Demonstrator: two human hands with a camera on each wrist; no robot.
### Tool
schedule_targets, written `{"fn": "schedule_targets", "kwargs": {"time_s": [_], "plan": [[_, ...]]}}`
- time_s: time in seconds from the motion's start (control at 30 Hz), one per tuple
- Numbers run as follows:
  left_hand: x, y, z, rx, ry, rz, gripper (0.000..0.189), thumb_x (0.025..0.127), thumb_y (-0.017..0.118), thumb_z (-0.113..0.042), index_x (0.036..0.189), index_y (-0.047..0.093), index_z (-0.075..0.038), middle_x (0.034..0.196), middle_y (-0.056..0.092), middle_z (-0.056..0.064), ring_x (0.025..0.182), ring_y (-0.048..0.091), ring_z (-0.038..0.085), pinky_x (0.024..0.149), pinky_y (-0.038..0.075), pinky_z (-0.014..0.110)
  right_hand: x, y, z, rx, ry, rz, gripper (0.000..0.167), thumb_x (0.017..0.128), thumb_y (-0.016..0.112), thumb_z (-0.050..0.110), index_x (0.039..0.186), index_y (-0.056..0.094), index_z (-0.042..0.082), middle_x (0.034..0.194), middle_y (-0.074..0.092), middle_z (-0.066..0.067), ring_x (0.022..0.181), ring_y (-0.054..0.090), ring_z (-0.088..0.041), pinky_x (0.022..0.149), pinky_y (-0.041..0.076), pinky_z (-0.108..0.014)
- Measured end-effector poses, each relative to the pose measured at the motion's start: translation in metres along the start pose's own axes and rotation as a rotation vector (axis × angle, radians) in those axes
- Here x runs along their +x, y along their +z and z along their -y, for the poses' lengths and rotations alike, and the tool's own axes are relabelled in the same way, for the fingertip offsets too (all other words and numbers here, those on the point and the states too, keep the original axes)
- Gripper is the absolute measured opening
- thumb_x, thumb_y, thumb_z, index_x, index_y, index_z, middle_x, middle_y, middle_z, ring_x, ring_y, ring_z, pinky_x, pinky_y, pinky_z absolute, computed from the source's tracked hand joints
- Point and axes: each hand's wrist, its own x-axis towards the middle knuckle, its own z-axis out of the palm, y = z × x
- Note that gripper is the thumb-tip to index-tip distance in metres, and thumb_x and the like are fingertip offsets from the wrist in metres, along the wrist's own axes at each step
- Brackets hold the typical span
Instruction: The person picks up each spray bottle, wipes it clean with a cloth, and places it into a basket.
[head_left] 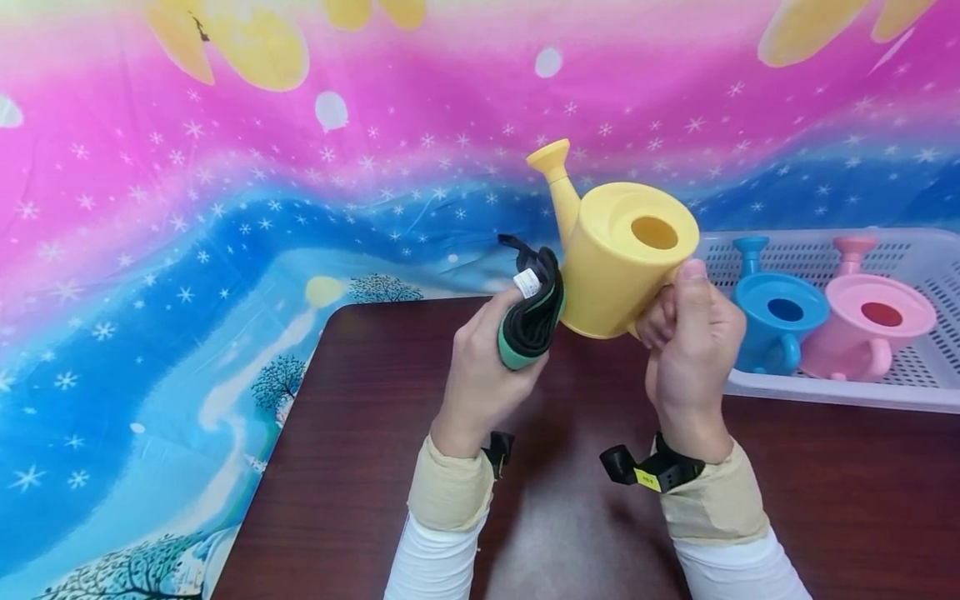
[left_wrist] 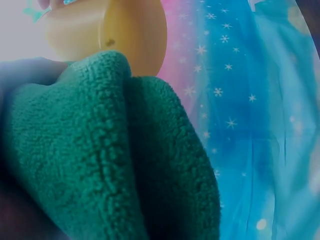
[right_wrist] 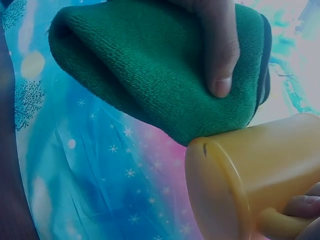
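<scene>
A yellow toy watering can [head_left: 611,267] is held up over the table, its spout pointing up and to the left. My right hand [head_left: 693,342] grips it by the handle, thumb near the rim. In my left hand [head_left: 483,367] is a folded cloth [head_left: 534,321], green outside with a black edge and a white tag. The cloth lies against the can's side near its base. In the right wrist view, the left thumb presses on the green cloth [right_wrist: 155,65], and a small dark mark shows on the base edge of the yellow can [right_wrist: 270,165].
At the right, a white perforated plastic basket [head_left: 780,386] holds a blue watering can [head_left: 776,312] and a pink watering can [head_left: 873,321]. The dark wooden table [head_left: 337,467] spreads below the hands. Behind it hangs a colourful printed backdrop [head_left: 187,250].
</scene>
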Motion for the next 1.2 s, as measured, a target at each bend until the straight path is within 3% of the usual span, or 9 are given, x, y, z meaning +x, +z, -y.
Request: {"fn": "schedule_targets", "kwargs": {"time_s": [0.5,0.93,1.2], "plan": [[-0.0011,0.0038,-0.0069,-0.062,0.053,0.022,0.060,0.079,0.087,0.002,0.133,0.061,0.001,0.127,0.072,0.017,0.118,0.071,0.028,0.110,0.056,0.034,0.0003,-0.0009,-0.0033,-0.033,0.058,-0.006,0.053,0.109,0.053,0.016,0.061,0.037,0.001,0.052,0.033,-0.002,0.043,0.025,-0.020,0.044,0.021,-0.031],[-0.0001,0.0063,-0.0063,0.014,0.128,-0.042,0.054,0.084,0.086,-0.004,0.132,0.062,0.000,0.129,0.072,0.015,0.119,0.069,0.026,0.114,0.053,0.032,-0.0020,-0.0008,-0.0026,-0.194,0.233,0.032,0.053,0.109,0.057,0.022,0.063,0.039,0.001,0.053,0.035,-0.002,0.047,0.031,-0.021,0.047,0.029,-0.029],[0.0012,0.0063,-0.0057,0.046,0.167,-0.032,0.052,0.085,0.086,-0.006,0.132,0.063,-0.003,0.133,0.072,0.013,0.120,0.068,0.025,0.114,0.052,0.032,-0.0027,0.0008,-0.0013,-0.267,0.311,0.018,0.051,0.109,0.057,0.028,0.067,0.042,0.004,0.056,0.036,-0.003,0.051,0.036,-0.021,0.051,0.036,-0.028]]}}
